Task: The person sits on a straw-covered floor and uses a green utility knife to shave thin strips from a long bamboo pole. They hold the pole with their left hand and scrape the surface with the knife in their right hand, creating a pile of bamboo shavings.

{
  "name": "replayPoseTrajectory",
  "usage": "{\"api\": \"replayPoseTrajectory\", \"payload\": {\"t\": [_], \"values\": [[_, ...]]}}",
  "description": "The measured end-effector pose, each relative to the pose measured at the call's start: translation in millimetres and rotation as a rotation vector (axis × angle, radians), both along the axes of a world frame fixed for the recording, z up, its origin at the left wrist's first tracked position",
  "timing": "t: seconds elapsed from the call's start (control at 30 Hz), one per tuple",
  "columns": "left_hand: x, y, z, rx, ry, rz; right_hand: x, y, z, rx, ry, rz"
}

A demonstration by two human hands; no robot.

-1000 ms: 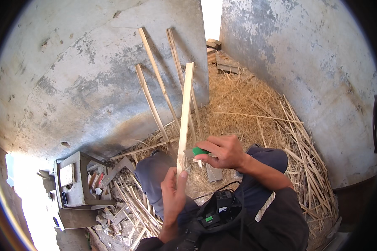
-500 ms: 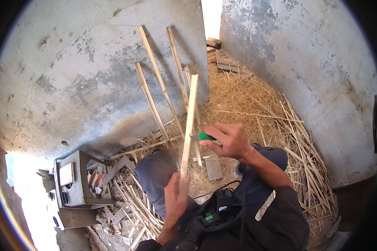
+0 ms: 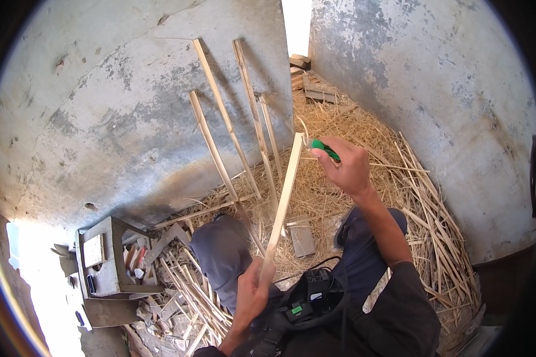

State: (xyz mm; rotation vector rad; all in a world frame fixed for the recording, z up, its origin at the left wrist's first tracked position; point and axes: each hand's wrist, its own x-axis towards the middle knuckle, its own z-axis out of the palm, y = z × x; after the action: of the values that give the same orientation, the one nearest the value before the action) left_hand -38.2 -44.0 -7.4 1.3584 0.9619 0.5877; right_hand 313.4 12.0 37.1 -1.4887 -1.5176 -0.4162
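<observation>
My left hand (image 3: 255, 290) is closed round the lower end of a pale wooden strip (image 3: 287, 190), which slants up and away to the right. In my right hand (image 3: 350, 168) is a knife with a green handle (image 3: 326, 150), held near the strip's far end. The blade is mostly hidden there. A thin curled shaving (image 3: 304, 128) stands off the strip's tip beside the knife.
Several wooden strips (image 3: 215, 86) lean against the grey wall (image 3: 125, 119) ahead. Shavings (image 3: 339, 128) cover the floor, with a pile of split strips (image 3: 432, 238) at right. A wooden stool (image 3: 110, 262) lies at left near more strips (image 3: 190, 291). A flat block (image 3: 302, 239) rests between my legs.
My right hand has moved the knife up and away along the strip, from its middle to its far end. A curled shaving now shows there. The strip's far end has swung right and lower.
</observation>
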Motion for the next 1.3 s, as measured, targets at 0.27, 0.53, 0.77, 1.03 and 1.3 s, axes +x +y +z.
{"api": "replayPoseTrajectory", "payload": {"t": [0.27, 0.53, 0.77, 1.03, 1.3], "values": [[-11, -4, 4, -0.018, 0.020, -0.113, 18, 7, -1, -0.052, 0.100, -0.163], [-11, 16, 16, -0.278, -0.170, -0.035, 41, -2, 6, -0.039, 0.334, -0.080], [6, 29, 22, -0.118, -0.159, -0.031, -29, -13, -7, -0.119, 0.211, 0.328], [18, 31, 24, -0.010, -0.107, 0.006, -73, -29, -10, -0.145, -0.016, 0.501], [30, 30, 35, 0.319, 0.134, 0.059, -86, -33, -8, -0.145, -0.100, 0.482]]}}
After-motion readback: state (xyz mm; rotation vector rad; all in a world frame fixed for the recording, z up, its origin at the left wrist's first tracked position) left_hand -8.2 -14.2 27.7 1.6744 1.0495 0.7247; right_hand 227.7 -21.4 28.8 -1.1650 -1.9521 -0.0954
